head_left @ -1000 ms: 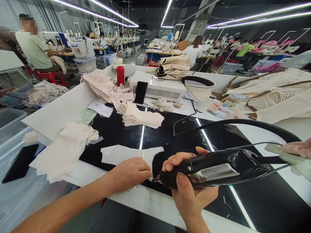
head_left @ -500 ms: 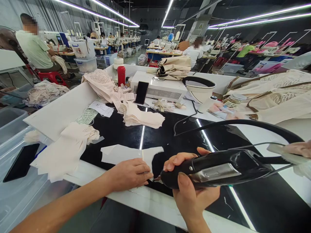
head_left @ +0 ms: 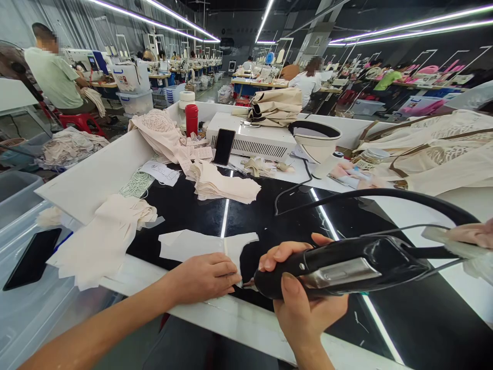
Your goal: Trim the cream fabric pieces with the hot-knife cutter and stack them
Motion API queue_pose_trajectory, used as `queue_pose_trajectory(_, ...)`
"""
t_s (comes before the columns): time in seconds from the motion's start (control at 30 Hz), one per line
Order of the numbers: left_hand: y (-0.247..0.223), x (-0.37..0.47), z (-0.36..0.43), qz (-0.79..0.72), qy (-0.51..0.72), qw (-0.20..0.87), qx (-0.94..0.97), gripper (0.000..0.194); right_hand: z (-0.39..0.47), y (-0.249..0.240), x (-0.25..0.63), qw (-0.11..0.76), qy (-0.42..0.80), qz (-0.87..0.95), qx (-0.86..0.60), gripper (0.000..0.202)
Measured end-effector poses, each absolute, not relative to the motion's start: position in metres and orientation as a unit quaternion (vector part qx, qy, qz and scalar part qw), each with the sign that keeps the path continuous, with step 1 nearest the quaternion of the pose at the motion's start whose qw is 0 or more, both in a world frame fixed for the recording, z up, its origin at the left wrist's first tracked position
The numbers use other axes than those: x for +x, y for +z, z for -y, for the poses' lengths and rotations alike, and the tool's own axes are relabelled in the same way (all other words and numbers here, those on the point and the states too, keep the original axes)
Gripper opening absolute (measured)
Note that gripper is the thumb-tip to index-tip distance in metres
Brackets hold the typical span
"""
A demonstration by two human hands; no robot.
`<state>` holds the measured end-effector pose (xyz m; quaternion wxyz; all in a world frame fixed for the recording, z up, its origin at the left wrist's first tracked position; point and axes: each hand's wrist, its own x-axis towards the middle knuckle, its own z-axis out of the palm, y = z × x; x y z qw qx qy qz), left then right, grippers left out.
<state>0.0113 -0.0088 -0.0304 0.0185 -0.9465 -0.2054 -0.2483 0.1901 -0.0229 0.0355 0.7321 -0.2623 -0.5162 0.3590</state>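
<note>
Two bare hands are at work over a black board [head_left: 173, 210] on a white table [head_left: 250, 321]. Right hand [head_left: 306, 318]: closed firmly around the black tool [head_left: 346, 267], fingers wrapped over the far side, thumb laid along the near side. The tool is held above the board, its tip pointing left, close by the left fingertips. Left hand [head_left: 206, 277]: palm down on the lower right part of the white piece [head_left: 185, 245], fingers close together; whether they pinch an edge underneath cannot be determined from this angle. The piece lies on the board near its front edge. Beyond it sits a cloth stack [head_left: 227, 185], with an upright phone [head_left: 224, 146] behind, standing before a vented box [head_left: 250, 136]. Loose cloth [head_left: 100, 241] lies to the left.
</note>
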Motion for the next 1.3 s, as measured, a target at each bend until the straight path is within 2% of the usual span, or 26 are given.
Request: queue_pose_trajectory(1.3,-0.0312,0.0111,0.0095,0.203,-0.272,0.001,-0.941,0.019,0.0199,0.0344,0.1862,0.736,0.347,0.506,-0.286,0.049)
